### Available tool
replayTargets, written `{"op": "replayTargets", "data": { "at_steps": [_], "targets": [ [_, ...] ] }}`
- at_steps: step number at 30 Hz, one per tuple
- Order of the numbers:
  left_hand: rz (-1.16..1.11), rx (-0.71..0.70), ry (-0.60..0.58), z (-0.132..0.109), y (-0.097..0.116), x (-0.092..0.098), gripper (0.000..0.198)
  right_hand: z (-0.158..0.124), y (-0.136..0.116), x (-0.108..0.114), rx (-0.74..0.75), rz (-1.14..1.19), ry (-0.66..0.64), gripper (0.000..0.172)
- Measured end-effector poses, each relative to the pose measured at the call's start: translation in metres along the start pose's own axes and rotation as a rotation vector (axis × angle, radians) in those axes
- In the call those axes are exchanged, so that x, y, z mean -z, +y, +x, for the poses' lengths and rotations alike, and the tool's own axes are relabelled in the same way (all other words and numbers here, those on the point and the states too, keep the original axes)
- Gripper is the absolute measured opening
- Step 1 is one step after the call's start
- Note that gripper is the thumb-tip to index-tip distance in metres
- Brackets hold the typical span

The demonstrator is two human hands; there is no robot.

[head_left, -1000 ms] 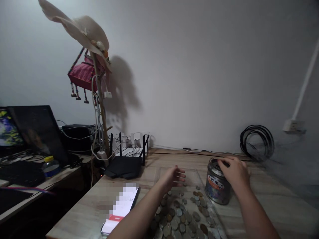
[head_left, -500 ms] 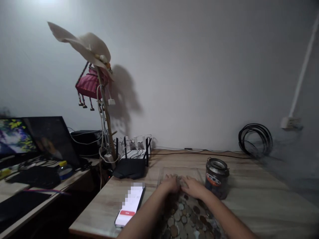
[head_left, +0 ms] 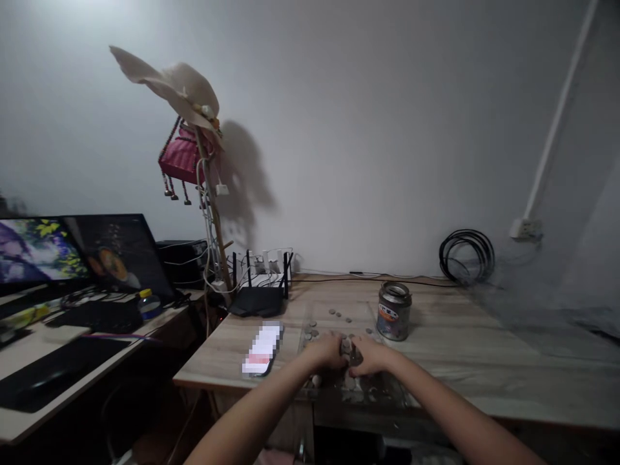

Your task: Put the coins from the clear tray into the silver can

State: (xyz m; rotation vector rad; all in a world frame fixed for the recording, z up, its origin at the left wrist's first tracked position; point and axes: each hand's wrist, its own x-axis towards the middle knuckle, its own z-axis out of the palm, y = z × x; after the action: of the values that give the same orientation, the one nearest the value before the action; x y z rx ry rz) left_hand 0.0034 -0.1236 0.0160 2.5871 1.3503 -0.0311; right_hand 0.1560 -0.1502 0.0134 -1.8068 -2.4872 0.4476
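My left hand point(head_left: 329, 351) and my right hand point(head_left: 369, 354) are close together over the desk, fingers curled around a cluster of coins point(head_left: 346, 346) between them. The right thumb stands apart from its forefinger, with coins showing in the gap. Loose coins point(head_left: 314, 333) lie left of the hands, and a few lie farther back. Under them is a clear plastic sheet or tray point(head_left: 358, 311) reaching the desk's front edge. Right of it stands a metal-topped jar point(head_left: 394, 315) with a red and white label. My palms hide some coins.
A phone point(head_left: 263, 349) with a lit screen lies left on the wooden desk point(head_left: 450, 361). Behind it are a black router point(head_left: 256, 301) and a post holding a hat point(head_left: 186, 87) and pink bag point(head_left: 181, 158). Coiled black cable point(head_left: 466, 256) leans at the back right. Monitors point(head_left: 116, 258) stand left.
My hands have drawn nearer to the desk's front edge, and their fingers have curled from a flatter spread. Scattered coins now show behind them. The camera view has shifted.
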Motion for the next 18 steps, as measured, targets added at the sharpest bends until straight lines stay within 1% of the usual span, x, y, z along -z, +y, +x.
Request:
{"op": "replayTargets", "data": {
  "at_steps": [2, 5, 7, 10, 12, 14, 18],
  "targets": [
    [-0.009, -0.003, -0.039, 0.000, -0.001, 0.004, 0.067, 0.000, 0.002, 0.004, 0.003, -0.008, -0.057, 0.070],
    [-0.010, 0.005, -0.039, 0.007, -0.003, 0.005, 0.071, 0.000, 0.002, 0.009, -0.001, -0.027, -0.124, 0.069],
    [-0.004, -0.013, -0.072, 0.012, -0.004, 0.005, 0.063, -0.002, 0.000, 0.011, -0.010, -0.035, -0.138, 0.064],
    [-0.014, -0.097, -0.225, 0.016, -0.004, 0.007, 0.035, -0.006, -0.003, 0.012, -0.024, -0.041, -0.165, 0.048],
    [-0.037, -0.151, -0.302, 0.017, -0.003, 0.007, 0.021, -0.007, -0.006, 0.012, -0.025, -0.042, -0.183, 0.040],
    [-0.058, -0.191, -0.343, 0.017, -0.001, 0.005, 0.018, -0.008, -0.009, 0.012, -0.024, -0.041, -0.201, 0.036],
    [-0.121, -0.224, -0.449, 0.013, 0.004, 0.003, 0.027, -0.006, -0.017, 0.011, -0.030, -0.037, -0.297, 0.025]
  ]
}}
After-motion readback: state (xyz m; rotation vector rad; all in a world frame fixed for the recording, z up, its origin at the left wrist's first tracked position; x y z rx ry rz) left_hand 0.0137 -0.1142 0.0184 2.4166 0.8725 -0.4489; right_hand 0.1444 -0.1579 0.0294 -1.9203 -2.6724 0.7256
